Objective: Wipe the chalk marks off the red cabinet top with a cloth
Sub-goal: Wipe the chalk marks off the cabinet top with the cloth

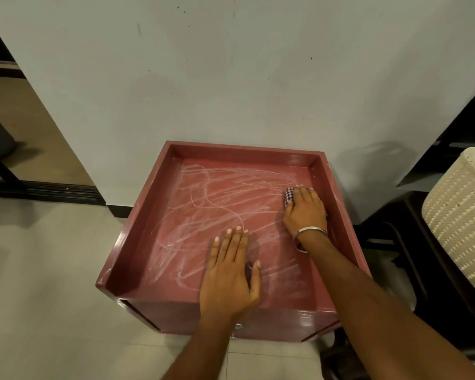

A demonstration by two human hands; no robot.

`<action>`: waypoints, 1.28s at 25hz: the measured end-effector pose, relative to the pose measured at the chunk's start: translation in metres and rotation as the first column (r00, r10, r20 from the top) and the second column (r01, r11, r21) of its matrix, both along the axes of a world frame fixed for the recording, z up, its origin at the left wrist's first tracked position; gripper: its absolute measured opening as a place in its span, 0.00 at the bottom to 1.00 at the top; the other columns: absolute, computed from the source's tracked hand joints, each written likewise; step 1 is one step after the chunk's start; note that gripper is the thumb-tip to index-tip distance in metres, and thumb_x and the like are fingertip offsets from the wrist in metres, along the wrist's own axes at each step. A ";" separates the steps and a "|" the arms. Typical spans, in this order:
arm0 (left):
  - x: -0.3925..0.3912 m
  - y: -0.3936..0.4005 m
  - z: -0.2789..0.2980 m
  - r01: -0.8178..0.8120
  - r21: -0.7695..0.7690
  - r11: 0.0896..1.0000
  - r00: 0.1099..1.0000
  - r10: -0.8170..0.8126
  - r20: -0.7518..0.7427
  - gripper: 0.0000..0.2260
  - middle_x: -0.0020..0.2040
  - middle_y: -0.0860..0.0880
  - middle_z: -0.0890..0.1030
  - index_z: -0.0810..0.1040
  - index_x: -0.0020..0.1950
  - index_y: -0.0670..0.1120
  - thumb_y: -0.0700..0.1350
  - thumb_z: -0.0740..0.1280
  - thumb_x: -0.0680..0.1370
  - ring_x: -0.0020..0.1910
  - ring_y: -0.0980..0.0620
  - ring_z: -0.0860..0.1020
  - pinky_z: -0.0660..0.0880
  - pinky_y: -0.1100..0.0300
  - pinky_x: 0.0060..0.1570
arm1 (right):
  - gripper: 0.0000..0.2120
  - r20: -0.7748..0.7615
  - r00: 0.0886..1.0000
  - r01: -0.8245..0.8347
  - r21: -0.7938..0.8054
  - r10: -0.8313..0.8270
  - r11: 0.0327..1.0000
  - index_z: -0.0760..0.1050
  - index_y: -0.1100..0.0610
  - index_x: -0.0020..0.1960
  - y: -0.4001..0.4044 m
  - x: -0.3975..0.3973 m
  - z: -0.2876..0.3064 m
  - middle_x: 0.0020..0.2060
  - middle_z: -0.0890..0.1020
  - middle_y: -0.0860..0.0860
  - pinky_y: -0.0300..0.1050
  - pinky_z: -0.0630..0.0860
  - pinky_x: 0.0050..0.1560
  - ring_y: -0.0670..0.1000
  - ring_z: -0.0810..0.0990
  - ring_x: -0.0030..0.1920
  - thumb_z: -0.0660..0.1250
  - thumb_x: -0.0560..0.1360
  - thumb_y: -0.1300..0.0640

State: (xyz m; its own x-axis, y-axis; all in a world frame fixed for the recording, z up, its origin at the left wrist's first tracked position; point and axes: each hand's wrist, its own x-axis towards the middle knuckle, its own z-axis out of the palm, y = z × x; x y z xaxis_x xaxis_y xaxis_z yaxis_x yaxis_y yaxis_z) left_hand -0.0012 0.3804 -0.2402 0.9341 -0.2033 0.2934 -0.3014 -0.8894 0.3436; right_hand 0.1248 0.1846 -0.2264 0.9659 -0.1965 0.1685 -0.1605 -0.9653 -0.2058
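The red cabinet top (154,242) has a raised rim on three sides and is covered in white chalk marks (217,193). My right hand (306,211) lies over a small checkered cloth (289,197) near the right rim, towards the back, with its fingers curved over the cloth. Only the cloth's left edge shows beside my fingers. A metal bangle sits on that wrist. My left hand (229,272) rests flat on the top near the front edge, fingers straight and spread, holding nothing.
The cabinet stands against a white wall (231,78) on a tiled floor (52,297). A cream woven basket (461,220) sits on dark furniture (395,256) close to the right. A doorway opens at far left.
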 end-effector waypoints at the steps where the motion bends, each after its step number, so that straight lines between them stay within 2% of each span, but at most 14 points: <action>1: 0.000 0.000 0.000 -0.003 0.003 1.000 1.000 0.003 -0.003 0.29 0.79 0.49 0.58 0.59 0.78 0.45 0.56 0.51 0.79 0.78 0.53 0.52 0.47 0.52 0.77 | 0.24 0.001 1.000 -0.023 0.002 0.023 1.000 0.63 0.59 0.74 -0.003 0.001 0.000 0.72 0.67 0.54 0.51 0.56 0.76 0.56 0.61 0.74 0.55 0.78 0.55; 4: 0.000 0.000 0.000 -0.010 0.025 1.000 1.000 0.011 -0.016 0.30 0.79 0.49 0.54 0.54 0.79 0.45 0.57 0.50 0.80 0.79 0.53 0.48 0.45 0.53 0.77 | 0.24 0.005 0.999 -0.037 -0.022 0.037 0.999 0.64 0.60 0.73 -0.018 0.008 0.000 0.72 0.67 0.55 0.50 0.55 0.76 0.56 0.62 0.73 0.54 0.79 0.55; 7: 0.001 -0.001 -0.002 -0.018 0.052 0.999 1.000 0.019 -0.024 0.31 0.80 0.50 0.49 0.49 0.79 0.45 0.58 0.49 0.80 0.79 0.54 0.45 0.43 0.53 0.77 | 0.24 0.008 1.000 0.028 -0.018 -0.028 0.999 0.63 0.61 0.73 -0.019 0.017 -0.002 0.73 0.67 0.56 0.50 0.55 0.76 0.57 0.62 0.74 0.53 0.79 0.55; 11: 0.001 -0.001 -0.003 -0.017 0.065 0.998 1.000 0.019 -0.025 0.31 0.80 0.49 0.48 0.47 0.79 0.44 0.58 0.47 0.80 0.79 0.54 0.44 0.43 0.53 0.77 | 0.24 0.022 1.000 0.008 0.007 -0.008 1.000 0.64 0.61 0.73 -0.005 0.029 -0.003 0.73 0.67 0.56 0.51 0.55 0.76 0.57 0.61 0.74 0.54 0.78 0.55; 16: 0.000 0.000 -0.004 -0.011 0.047 0.999 0.999 0.013 -0.030 0.32 0.80 0.49 0.47 0.46 0.79 0.43 0.58 0.48 0.80 0.79 0.53 0.43 0.44 0.53 0.77 | 0.24 0.033 0.998 -0.056 0.024 0.055 0.998 0.64 0.60 0.73 -0.012 0.037 -0.003 0.72 0.67 0.56 0.51 0.56 0.76 0.57 0.62 0.73 0.55 0.78 0.56; 20: 0.001 -0.001 -0.005 -0.004 0.037 0.999 0.999 0.005 -0.033 0.32 0.80 0.49 0.48 0.47 0.79 0.43 0.58 0.49 0.81 0.79 0.53 0.45 0.45 0.52 0.77 | 0.23 0.051 0.997 0.055 0.068 -0.059 0.996 0.66 0.61 0.72 -0.020 0.045 0.000 0.72 0.66 0.58 0.52 0.59 0.75 0.59 0.64 0.72 0.55 0.78 0.55; 22: 0.001 0.000 -0.006 -0.004 0.045 0.999 0.999 0.006 -0.032 0.32 0.80 0.49 0.49 0.48 0.79 0.43 0.58 0.49 0.80 0.79 0.52 0.45 0.46 0.52 0.76 | 0.23 0.062 0.994 0.086 0.100 -0.092 0.991 0.68 0.61 0.70 -0.010 0.048 0.001 0.68 0.68 0.60 0.54 0.62 0.72 0.61 0.66 0.69 0.57 0.77 0.55; 28: 0.000 0.000 -0.005 -0.004 0.047 0.999 0.999 0.006 -0.048 0.32 0.80 0.49 0.49 0.48 0.79 0.43 0.58 0.49 0.80 0.79 0.53 0.44 0.45 0.52 0.76 | 0.17 0.117 0.992 -0.065 0.140 0.048 0.988 0.71 0.62 0.60 -0.017 0.052 0.008 0.58 0.74 0.61 0.54 0.70 0.65 0.62 0.73 0.59 0.61 0.73 0.59; 32: 0.001 -0.001 -0.005 0.001 0.038 0.999 0.999 0.002 -0.053 0.31 0.80 0.48 0.50 0.49 0.79 0.42 0.58 0.49 0.80 0.79 0.52 0.46 0.47 0.51 0.76 | 0.14 0.157 0.987 0.009 0.161 -0.035 0.987 0.73 0.63 0.58 -0.025 0.060 0.002 0.58 0.76 0.62 0.55 0.69 0.66 0.63 0.72 0.62 0.61 0.73 0.60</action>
